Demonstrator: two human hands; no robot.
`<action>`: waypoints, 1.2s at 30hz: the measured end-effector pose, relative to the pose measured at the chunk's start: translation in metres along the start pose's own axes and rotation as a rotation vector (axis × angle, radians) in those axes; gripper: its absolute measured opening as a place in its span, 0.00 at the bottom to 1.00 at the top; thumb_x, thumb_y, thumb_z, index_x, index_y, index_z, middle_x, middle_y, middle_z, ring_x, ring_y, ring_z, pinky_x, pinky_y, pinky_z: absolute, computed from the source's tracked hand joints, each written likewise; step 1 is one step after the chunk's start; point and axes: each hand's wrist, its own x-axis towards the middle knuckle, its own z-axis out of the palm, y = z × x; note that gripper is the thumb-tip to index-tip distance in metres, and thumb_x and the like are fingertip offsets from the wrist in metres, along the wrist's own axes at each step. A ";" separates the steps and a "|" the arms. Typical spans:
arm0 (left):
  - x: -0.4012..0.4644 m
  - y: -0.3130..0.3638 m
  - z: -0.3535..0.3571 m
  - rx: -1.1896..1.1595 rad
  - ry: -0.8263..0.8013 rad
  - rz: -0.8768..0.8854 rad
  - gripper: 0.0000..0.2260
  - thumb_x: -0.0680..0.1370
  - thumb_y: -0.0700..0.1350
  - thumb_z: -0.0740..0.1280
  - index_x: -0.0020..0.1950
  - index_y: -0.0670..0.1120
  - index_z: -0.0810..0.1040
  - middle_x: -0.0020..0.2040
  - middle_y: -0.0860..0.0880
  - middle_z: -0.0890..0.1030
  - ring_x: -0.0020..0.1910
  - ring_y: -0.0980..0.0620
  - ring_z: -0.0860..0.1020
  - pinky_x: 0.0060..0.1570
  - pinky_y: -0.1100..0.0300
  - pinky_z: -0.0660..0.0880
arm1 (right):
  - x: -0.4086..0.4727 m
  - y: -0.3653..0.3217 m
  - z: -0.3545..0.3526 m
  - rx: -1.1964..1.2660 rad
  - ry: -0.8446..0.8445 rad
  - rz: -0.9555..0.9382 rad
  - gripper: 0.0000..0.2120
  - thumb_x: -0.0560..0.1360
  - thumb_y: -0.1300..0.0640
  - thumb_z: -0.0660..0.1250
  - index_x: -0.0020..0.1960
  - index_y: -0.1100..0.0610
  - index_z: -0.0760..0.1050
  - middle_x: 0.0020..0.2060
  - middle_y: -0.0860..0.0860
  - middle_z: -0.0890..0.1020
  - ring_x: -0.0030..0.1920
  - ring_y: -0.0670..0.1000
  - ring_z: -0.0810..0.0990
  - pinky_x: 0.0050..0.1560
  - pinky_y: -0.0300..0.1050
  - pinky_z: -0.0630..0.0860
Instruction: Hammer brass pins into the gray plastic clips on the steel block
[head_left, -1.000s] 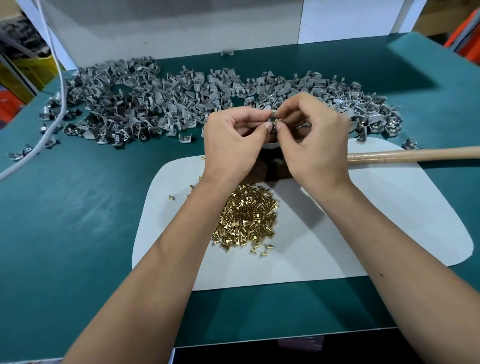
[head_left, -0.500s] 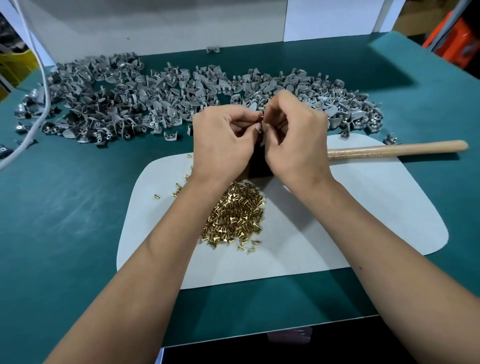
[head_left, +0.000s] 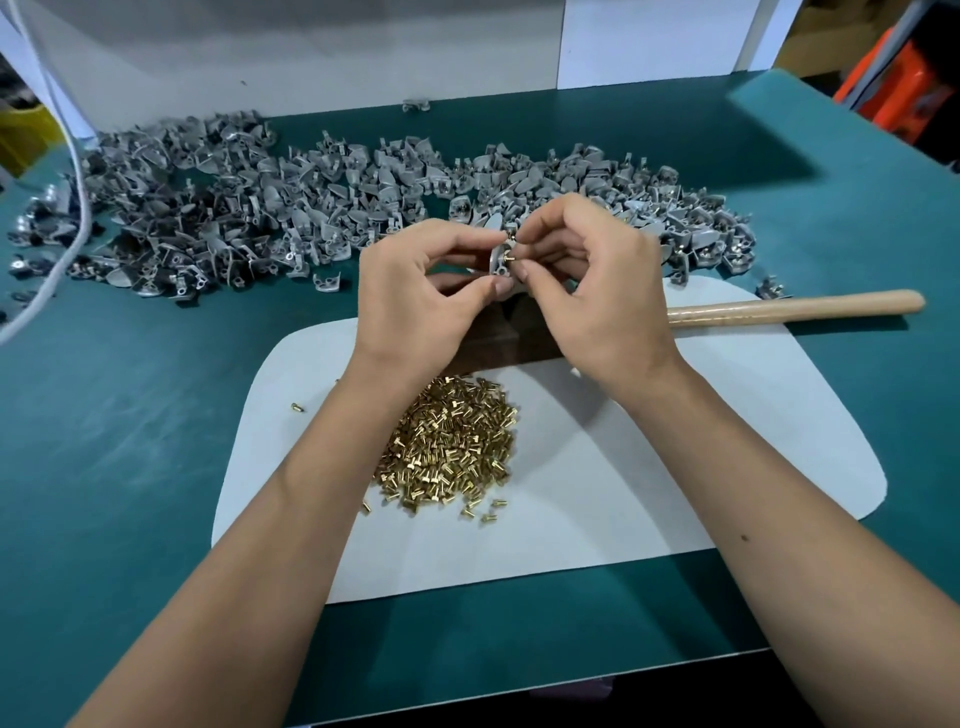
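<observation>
Pinching a clip (head_left: 500, 258), the left hand (head_left: 421, 291) steadies it while the right hand (head_left: 597, 291) nips a pin (head_left: 511, 253) at its hole. Both look light, stiff and slippery, best taken by the edges. Nearer lie loose pins (head_left: 452, 447); beneath, the block (head_left: 498, 340); rightward the hammer (head_left: 789, 307); beyond, heaped clips (head_left: 260, 208).

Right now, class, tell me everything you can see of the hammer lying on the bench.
Only the hammer's handle shows: a pale, smooth, rounded shaft that looks like wood. It lies flat, running left to right, its free end over the green table and the rest on the white mat. Its head is hidden behind the right hand. No hand grips it.
</observation>
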 end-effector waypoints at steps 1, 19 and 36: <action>-0.001 -0.002 -0.001 -0.008 -0.001 0.008 0.15 0.72 0.35 0.79 0.57 0.38 0.85 0.53 0.43 0.85 0.52 0.48 0.86 0.55 0.50 0.83 | 0.000 0.001 0.000 -0.005 -0.003 -0.004 0.07 0.74 0.65 0.73 0.51 0.60 0.80 0.41 0.49 0.84 0.45 0.44 0.85 0.48 0.46 0.84; -0.004 -0.008 -0.005 -0.113 -0.023 -0.033 0.16 0.75 0.37 0.76 0.63 0.40 0.83 0.53 0.45 0.87 0.50 0.48 0.86 0.56 0.51 0.82 | 0.002 -0.002 -0.001 -0.168 -0.005 -0.166 0.03 0.77 0.63 0.71 0.48 0.62 0.83 0.43 0.52 0.83 0.45 0.48 0.79 0.48 0.36 0.74; -0.004 -0.009 -0.011 -0.301 -0.072 -0.080 0.16 0.73 0.29 0.75 0.61 0.32 0.80 0.47 0.32 0.85 0.42 0.44 0.86 0.48 0.56 0.84 | 0.001 -0.001 -0.001 -0.169 -0.083 -0.169 0.03 0.77 0.62 0.70 0.46 0.61 0.81 0.38 0.50 0.82 0.40 0.48 0.79 0.44 0.36 0.73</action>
